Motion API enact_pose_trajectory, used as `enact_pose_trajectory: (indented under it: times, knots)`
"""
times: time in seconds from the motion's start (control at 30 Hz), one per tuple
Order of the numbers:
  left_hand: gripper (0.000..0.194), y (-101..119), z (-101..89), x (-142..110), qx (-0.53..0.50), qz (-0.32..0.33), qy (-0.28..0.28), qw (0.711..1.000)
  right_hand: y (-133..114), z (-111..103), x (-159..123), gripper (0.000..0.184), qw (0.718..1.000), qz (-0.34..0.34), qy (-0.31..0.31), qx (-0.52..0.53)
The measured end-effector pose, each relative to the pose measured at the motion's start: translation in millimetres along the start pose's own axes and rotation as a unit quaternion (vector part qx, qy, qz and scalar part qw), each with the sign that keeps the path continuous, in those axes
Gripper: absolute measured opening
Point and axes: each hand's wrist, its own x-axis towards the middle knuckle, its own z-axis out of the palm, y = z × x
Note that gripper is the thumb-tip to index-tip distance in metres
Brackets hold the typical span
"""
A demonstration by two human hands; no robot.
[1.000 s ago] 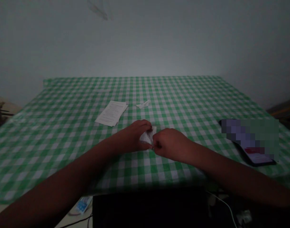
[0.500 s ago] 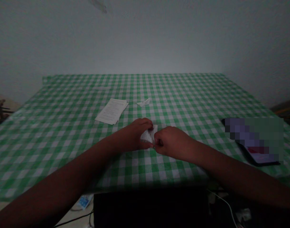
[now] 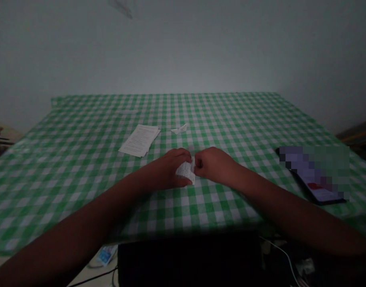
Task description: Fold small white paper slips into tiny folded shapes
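Both hands pinch a small folded paper at mid-bench.
Left hand [image 3: 171,169] and right hand [image 3: 212,163] close fingertips on the folded paper [image 3: 186,171] on the bench [image 3: 81,179]: likely light, limp, tearable, best held by its edges; a paper stack [image 3: 139,140] lies beyond.

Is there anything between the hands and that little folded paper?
Nothing visible. The left hand and the right hand both touch the folded paper directly, above the checked tablecloth.

Small printed folded paper [image 3: 187,171] lies pinched on checked tablecloth [image 3: 230,119].
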Motion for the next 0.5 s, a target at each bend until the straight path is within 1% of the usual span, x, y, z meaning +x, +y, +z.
enact_pose_trajectory:
  times: [0.03,0.17,0.33,0.4,0.5]
  knots:
    - [0.055,0,-0.1,0,0.000,-0.002,-0.001,1.000,3,0,4,0.011,1.000,0.009,0.013,-0.007]
    - [0.054,1,-0.8,1,-0.003,-0.010,-0.004,1.000,12,-3,15,0.013,0.999,0.020,0.021,-0.021]
    - [0.054,0,-0.2,1,-0.013,-0.012,0.001,1.000,13,-7,18,0.014,0.998,0.049,0.039,-0.032]
    - [0.054,0,0.5,1,-0.014,-0.011,0.005,1.000,12,-6,15,0.015,0.997,0.043,0.045,-0.051]
    - [0.053,-2,1.9,1,-0.012,-0.002,0.017,1.000,9,-4,7,0.017,0.997,0.014,0.040,-0.066]
